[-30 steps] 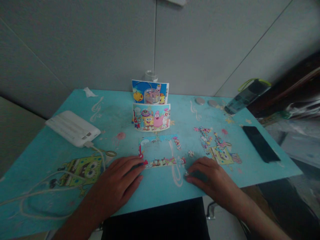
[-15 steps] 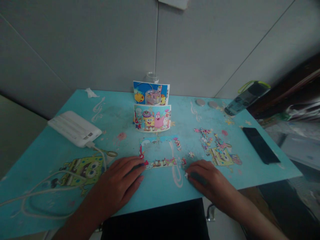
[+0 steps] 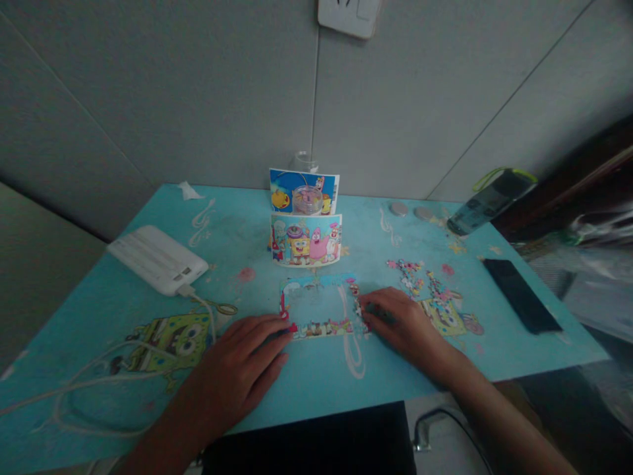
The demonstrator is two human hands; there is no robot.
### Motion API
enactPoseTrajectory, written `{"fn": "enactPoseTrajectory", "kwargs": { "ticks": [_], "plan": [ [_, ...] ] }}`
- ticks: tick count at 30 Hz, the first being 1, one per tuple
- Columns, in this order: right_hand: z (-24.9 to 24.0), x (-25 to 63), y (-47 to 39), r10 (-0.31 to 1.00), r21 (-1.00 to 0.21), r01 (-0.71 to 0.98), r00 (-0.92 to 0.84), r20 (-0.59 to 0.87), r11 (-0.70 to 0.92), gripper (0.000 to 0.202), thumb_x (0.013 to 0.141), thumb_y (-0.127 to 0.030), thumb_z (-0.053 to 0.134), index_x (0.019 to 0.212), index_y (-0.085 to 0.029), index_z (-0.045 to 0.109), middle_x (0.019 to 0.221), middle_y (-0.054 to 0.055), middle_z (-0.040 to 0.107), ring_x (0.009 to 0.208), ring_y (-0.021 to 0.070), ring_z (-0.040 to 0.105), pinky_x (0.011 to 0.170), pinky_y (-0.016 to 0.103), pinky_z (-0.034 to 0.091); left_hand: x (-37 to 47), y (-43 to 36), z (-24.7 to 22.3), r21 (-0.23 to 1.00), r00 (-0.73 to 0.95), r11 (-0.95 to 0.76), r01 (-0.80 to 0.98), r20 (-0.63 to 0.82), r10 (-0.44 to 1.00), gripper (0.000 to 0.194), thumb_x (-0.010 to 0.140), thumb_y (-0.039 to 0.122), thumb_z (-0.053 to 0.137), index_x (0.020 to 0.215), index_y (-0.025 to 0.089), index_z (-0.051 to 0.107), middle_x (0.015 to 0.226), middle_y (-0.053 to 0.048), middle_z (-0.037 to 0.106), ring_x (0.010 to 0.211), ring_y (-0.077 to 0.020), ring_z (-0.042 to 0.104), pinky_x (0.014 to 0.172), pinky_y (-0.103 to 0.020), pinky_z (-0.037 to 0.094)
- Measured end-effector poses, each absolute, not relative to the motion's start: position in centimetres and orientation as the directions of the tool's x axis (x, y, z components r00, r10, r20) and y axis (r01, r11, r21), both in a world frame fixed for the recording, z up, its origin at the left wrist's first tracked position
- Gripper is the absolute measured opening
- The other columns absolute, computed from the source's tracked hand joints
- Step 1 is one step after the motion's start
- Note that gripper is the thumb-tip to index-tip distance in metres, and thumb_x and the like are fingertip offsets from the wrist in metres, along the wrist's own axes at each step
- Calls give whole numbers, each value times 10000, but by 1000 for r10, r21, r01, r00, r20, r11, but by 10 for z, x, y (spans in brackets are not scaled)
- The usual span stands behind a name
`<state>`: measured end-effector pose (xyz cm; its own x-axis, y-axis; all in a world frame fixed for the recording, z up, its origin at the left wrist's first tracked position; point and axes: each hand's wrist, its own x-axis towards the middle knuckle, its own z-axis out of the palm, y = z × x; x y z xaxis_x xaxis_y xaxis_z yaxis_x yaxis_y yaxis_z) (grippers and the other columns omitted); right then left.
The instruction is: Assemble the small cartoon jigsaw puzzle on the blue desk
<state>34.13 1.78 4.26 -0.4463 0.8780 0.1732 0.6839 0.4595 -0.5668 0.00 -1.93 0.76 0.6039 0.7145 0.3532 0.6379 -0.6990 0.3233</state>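
A rectangular frame of small joined puzzle pieces (image 3: pixel 321 328) lies on the light blue table, its middle showing bare tabletop. My left hand (image 3: pixel 247 356) rests flat at the frame's lower left corner, fingers apart, the fingertips touching its edge. At the frame's right side, my right hand (image 3: pixel 403 323) has thumb and fingertips pinched together over the pieces; what is between them is too small to make out. Behind the frame stands a cartoon picture card (image 3: pixel 306 241), with a second card (image 3: pixel 281 188) and a clear round container (image 3: pixel 307 199) behind it.
Loose puzzle pieces (image 3: pixel 438 290) lie in piles on the right. Farther right are a dark phone (image 3: pixel 521 295) and a bottle (image 3: pixel 487 203). Two round lids (image 3: pixel 398 209) sit at the back. A white power bank (image 3: pixel 157 258) with a looping cable is on the left.
My right hand has moved up and left, from below the frame's right corner to its right side. The loose piece beside the frame is no longer visible there. The view has tilted slightly upward.
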Motion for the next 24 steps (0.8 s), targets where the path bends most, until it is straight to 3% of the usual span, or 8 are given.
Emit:
{"fn": "enactPoseTrajectory", "kwargs": {
  "ticks": [14, 24],
  "plan": [
    [42, 340, 18, 877, -581, 669, -440, 194, 464, 182, 983, -253, 623, 1137, -251, 722, 1082, 64, 709, 993, 213, 659, 894, 393, 533, -1, -20, 8, 331, 606, -689, 644, 329, 724, 407, 973, 205, 589, 1379, 240, 604, 1388, -72, 613, 1287, -257, 561, 1082, -468, 491],
    [41, 339, 7, 853, -385, 764, -495, 164, 517, 250, 998, -240, 566, 1182, -240, 735, 1151, 87, 665, 1025, 248, 609, 889, 446, 476, 0, -20, 7, 321, 616, -700, 638, 333, 714, 391, 982, 190, 580, 1370, 231, 596, 1400, -77, 596, 1290, -252, 537, 1086, -465, 472]
  ]
}}
